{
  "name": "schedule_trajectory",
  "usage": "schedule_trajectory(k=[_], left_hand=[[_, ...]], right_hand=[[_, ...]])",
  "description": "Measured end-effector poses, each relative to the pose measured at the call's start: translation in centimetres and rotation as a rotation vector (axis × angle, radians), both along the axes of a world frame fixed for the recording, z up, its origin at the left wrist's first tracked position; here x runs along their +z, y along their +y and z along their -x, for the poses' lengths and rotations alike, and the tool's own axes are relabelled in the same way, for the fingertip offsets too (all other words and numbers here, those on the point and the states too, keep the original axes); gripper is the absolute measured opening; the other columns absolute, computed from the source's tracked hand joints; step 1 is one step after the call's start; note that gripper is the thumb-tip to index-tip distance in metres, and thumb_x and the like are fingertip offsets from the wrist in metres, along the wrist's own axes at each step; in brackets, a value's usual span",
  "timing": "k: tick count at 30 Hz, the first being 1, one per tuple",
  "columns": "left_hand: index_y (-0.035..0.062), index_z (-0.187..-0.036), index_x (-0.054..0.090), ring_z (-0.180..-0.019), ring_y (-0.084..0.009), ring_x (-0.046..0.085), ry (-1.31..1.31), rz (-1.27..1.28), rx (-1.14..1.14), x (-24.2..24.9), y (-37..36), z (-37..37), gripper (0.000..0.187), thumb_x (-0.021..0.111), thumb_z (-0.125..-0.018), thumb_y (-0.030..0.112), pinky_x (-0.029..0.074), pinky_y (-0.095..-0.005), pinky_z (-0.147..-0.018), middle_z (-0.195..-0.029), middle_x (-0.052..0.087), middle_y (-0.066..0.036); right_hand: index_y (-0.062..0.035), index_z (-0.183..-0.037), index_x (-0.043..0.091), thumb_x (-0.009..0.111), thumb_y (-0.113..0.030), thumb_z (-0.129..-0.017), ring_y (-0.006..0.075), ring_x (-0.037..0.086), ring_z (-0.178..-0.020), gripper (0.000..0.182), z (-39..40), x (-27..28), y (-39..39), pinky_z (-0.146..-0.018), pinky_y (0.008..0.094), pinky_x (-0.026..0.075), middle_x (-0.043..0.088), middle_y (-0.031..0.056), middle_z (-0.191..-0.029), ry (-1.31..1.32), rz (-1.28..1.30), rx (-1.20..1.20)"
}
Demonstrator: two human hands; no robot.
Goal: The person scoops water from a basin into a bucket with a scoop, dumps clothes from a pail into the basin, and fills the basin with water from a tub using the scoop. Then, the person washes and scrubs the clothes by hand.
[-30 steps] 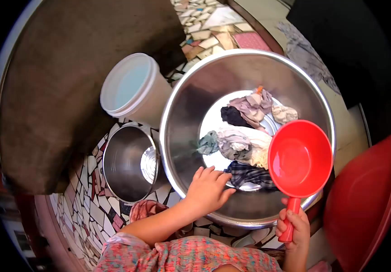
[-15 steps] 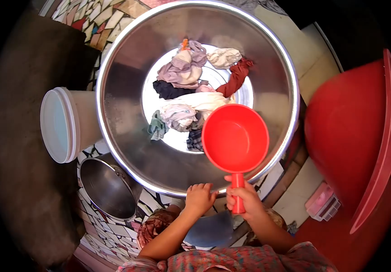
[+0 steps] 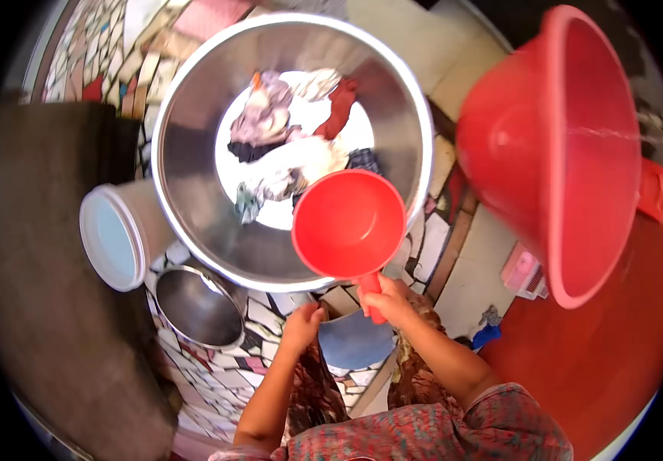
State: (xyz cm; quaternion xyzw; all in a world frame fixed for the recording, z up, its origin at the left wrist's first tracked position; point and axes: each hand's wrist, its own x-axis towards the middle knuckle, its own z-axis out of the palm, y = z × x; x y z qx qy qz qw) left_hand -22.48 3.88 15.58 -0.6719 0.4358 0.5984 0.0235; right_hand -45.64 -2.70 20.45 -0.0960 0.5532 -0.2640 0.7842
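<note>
My right hand [image 3: 387,300] is wrapped round the handle of a red plastic dipper [image 3: 349,223]. The dipper's bowl faces up towards me and hides part of the near rim of a large steel tub [image 3: 185,207]; no water shows in it. Just off that rim, my left hand [image 3: 302,326] has its fingers curled in, with nothing visible in them. Several crumpled clothes lie at the bottom of the tub, among them a mauve garment [image 3: 258,119], a dark red cloth [image 3: 339,107], a cream cloth [image 3: 316,157] and a greenish piece [image 3: 248,203].
Left of the tub stand a white plastic bucket [image 3: 143,250] and a steel pail [image 3: 201,307]. A big red basin [image 3: 500,138] is tipped on its side at the right, near a pink box [image 3: 526,270]. A blue-grey round surface [image 3: 357,342] shows between my legs.
My left hand has come off the tub's rim and its fingers have curled. The dipper now tilts slightly in my right hand. The view has shifted, showing more of the red basin.
</note>
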Motion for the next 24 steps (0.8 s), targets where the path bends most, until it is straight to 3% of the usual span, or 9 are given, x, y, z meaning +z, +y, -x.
schedule_trajectory(k=[6,9,11,13,14,16,19,21,24], left_hand=[[-0.0021,-0.101,0.06,-0.086,-0.0308,0.063,-0.073,0.033,-0.092,8.0,-5.0,-4.2,0.035,0.057,-0.084,0.028,0.049,-0.0357,-0.077,-0.089,0.065,-0.02],[-0.0024,-0.1,0.06,-0.085,-0.0297,0.064,-0.061,0.128,-0.155,13.8,-9.1,-2.2,0.033,0.057,-0.084,0.027,0.049,-0.0352,-0.075,-0.087,0.065,-0.02],[-0.0004,-0.101,0.06,-0.083,-0.0291,0.064,0.0,0.174,-0.175,15.6,-11.8,-0.6,0.031,0.057,-0.084,0.026,0.049,-0.0343,-0.074,-0.088,0.064,-0.02],[-0.0033,-0.102,0.059,-0.078,-0.0153,0.061,0.065,0.223,-0.195,17.2,-14.3,1.3,0.031,0.057,-0.087,0.023,0.047,-0.0282,-0.072,-0.083,0.065,-0.011],[-0.0033,-0.102,0.059,-0.078,-0.0153,0.061,0.065,0.22,-0.203,17.9,-15.7,3.0,0.031,0.057,-0.087,0.023,0.047,-0.0282,-0.072,-0.083,0.065,-0.011],[-0.0008,-0.101,0.06,-0.08,-0.0282,0.064,0.055,0.278,-0.248,19.6,-17.9,6.2,0.031,0.058,-0.084,0.026,0.048,-0.0324,-0.072,-0.086,0.064,-0.018],[-0.0002,-0.108,0.058,-0.083,-0.0208,0.064,0.174,0.291,-0.155,21.4,-21.5,14.7,0.033,0.057,-0.087,0.025,0.049,-0.0308,-0.073,-0.088,0.065,-0.016],[-0.0007,-0.117,0.051,-0.091,-0.0201,0.061,0.212,0.352,-0.119,22.6,-23.8,20.3,0.039,0.056,-0.088,0.026,0.048,-0.0312,-0.078,-0.1,0.062,-0.017],[-0.003,-0.13,0.035,-0.108,-0.0277,0.052,0.239,0.458,0.035,22.5,-27.0,28.6,0.052,0.051,-0.091,0.027,0.042,-0.0344,-0.089,-0.121,0.048,-0.023]], right_hand=[[-0.0012,-0.106,0.048,0.053,-0.009,-0.083,0.0115,0.051,-0.058,0.025,2.9,15.8,-4.1,-0.056,0.0251,0.044,0.052,0.0044,-0.079,0.143,0.363,-0.161],[-0.0036,-0.111,0.04,0.046,-0.021,-0.09,0.0148,0.052,-0.057,0.028,7.0,23.8,-3.9,-0.051,0.0265,0.046,0.053,0.0087,-0.079,0.307,0.512,-0.579],[-0.0047,-0.105,0.043,0.047,-0.026,-0.091,0.0148,0.053,-0.057,0.026,11.0,25.9,-3.3,-0.048,0.0256,0.044,0.053,0.0075,-0.078,0.49,0.482,-0.724],[-0.0051,-0.101,0.044,0.05,-0.024,-0.089,0.0146,0.053,-0.056,0.023,16.4,26.4,-2.6,-0.048,0.0253,0.045,0.053,0.0065,-0.076,0.691,0.389,-0.715],[-0.0052,-0.1,0.045,0.053,-0.021,-0.087,0.0145,0.053,-0.056,0.021,19.3,25.9,-2.9,-0.048,0.0253,0.045,0.053,0.0059,-0.075,0.771,0.317,-0.684],[-0.0048,-0.098,0.046,0.054,-0.015,-0.083,0.0136,0.052,-0.055,0.02,25.3,22.2,-3.0,-0.048,0.0264,0.047,0.053,0.0053,-0.074,0.825,0.183,-0.657],[-0.0044,-0.094,0.048,0.058,-0.012,-0.076,0.015,0.053,-0.054,0.022,34.2,13.4,-3.9,-0.047,0.029,0.049,0.052,0.0053,-0.072,0.882,-0.135,-0.517],[-0.0037,-0.093,0.05,0.059,-0.013,-0.076,0.0151,0.053,-0.054,0.022,37.6,9.1,-3.8,-0.044,0.0286,0.047,0.053,0.0054,-0.071,0.857,-0.223,-0.481],[-0.0002,-0.096,0.052,0.059,-0.02,-0.077,0.0177,0.056,-0.057,0.028,42.1,1.5,-3.7,-0.045,0.0301,0.047,0.057,0.0096,-0.075,0.908,-0.421,-0.369]])
